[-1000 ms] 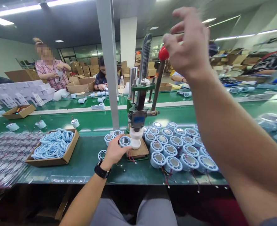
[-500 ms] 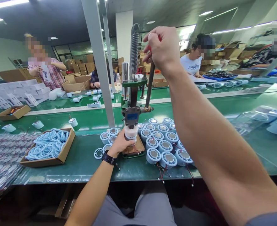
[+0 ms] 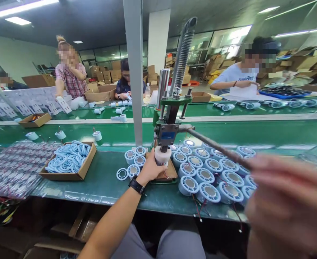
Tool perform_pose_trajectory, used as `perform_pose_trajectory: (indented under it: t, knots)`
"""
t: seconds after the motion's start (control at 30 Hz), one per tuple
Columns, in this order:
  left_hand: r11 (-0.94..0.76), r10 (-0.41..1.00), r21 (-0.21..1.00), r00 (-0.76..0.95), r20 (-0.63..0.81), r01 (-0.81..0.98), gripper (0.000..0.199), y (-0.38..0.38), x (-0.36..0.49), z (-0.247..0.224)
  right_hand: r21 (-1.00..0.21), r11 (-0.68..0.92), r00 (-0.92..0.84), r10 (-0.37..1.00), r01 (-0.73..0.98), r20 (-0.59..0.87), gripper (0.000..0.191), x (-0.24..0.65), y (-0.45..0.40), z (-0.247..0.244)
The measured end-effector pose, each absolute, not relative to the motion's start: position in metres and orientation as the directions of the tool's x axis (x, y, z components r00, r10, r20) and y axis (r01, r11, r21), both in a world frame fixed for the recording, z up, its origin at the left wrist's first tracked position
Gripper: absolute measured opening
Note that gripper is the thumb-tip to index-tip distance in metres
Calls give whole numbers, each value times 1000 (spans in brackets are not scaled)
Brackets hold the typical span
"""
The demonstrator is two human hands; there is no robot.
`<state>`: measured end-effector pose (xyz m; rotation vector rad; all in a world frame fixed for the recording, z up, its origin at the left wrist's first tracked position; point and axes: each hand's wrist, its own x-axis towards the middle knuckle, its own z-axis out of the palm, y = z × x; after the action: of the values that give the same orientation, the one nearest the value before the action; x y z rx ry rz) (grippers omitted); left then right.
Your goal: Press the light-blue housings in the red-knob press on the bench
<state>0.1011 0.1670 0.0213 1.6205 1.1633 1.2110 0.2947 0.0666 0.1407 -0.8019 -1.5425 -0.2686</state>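
A hand-operated arbor press [image 3: 167, 133] stands in front of me, its white round press head [image 3: 162, 155] lowered. My left hand [image 3: 152, 167] wraps round a small round housing under that head; fingers and press head hide most of it. On the right, my right hand [image 3: 285, 205] is closed round the end of the press lever [image 3: 217, 145], smeared by motion. The lever slants down to the right. Several light blue round housings [image 3: 207, 192] with wires crowd the bench right of the press. A smaller group [image 3: 133, 170] sits left of it, beside a loose blue ring [image 3: 122, 174].
A cardboard box [image 3: 87, 162] of light blue rings stands at the left, next to bagged wired parts [image 3: 21, 169]. A grey post [image 3: 134, 72] rises behind the bench. Across the green conveyor [image 3: 115, 133], other people work among boxes.
My right hand has swung the lever from upright down to the right, towards me. My left hand stays at the press. The view has shifted, and the people opposite have moved their arms.
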Motion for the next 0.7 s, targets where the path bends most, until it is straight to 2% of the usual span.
perform_pose_trajectory:
  t: [0.1,0.13,0.2,0.27,0.33,0.43,0.5,0.57,0.63,0.7]
  knots:
    - [-284,958,914,47,283,291,91,145,105,29,-250,827,92,237,503,967,26,294,137,238]
    - [-295,950,894,7,311,336,87,133,104,31,-268,845,68,268,463,961,30,290,162,265]
    - [-327,916,833,-66,395,447,73,108,90,33,-384,810,30,415,442,909,33,280,200,298]
    - [-333,869,757,-128,477,563,57,87,62,29,-477,757,37,517,447,855,40,270,215,295]
    - [-258,845,696,-193,499,670,46,74,24,19,-479,793,113,474,376,873,46,259,205,255]
    - [-114,905,598,-165,392,793,52,70,-28,-1,-476,843,323,391,251,862,48,238,170,150]
    - [-110,958,506,-43,282,855,61,73,-48,-13,-628,733,338,539,263,771,67,221,153,79]
    - [-141,973,436,42,229,889,60,76,-55,-22,-780,566,267,734,268,624,86,205,149,26]
    - [-137,965,404,29,262,904,57,77,-53,-27,-870,429,221,849,242,480,94,194,154,-1]
    - [-109,948,400,-27,318,910,59,77,-50,-29,-905,376,248,874,200,418,93,189,162,-7]
